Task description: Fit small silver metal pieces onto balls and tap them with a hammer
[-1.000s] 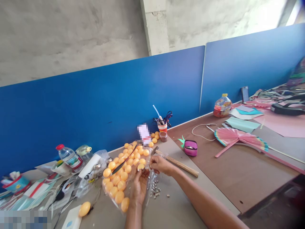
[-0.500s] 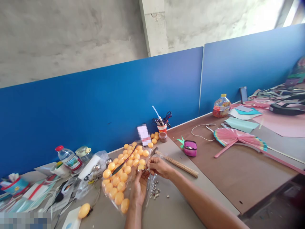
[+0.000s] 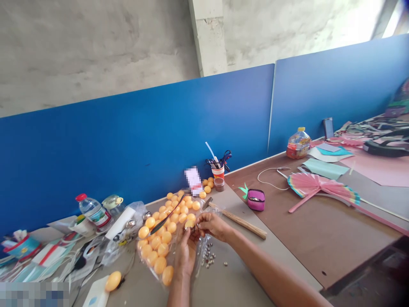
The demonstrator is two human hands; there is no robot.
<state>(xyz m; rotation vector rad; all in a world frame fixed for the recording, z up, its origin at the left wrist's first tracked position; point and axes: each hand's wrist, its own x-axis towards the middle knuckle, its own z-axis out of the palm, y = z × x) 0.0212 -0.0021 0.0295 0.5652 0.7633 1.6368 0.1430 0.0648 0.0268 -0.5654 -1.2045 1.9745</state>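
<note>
Cupped upward, my left hand holds a yellow-orange ball, with something shiny and metallic at its lower side. My right hand is pinched at the ball's right side; whatever sits between those fingertips is too small to make out. Close by on the left, several orange balls lie in rows on clear plastic. A dark slender tool rests across them. Small silvery bell-like pieces are scattered just below my right hand. Behind that hand lies a hammer with a wooden handle.
A cup of pens and cables and a small round jar stand by the blue partition. To the right are a purple pouch and a pink folded fan. Bottles and clutter fill the left side.
My hands stay together at the ball; the right fingers have shifted slightly closer in against it. The view has moved very slightly.
</note>
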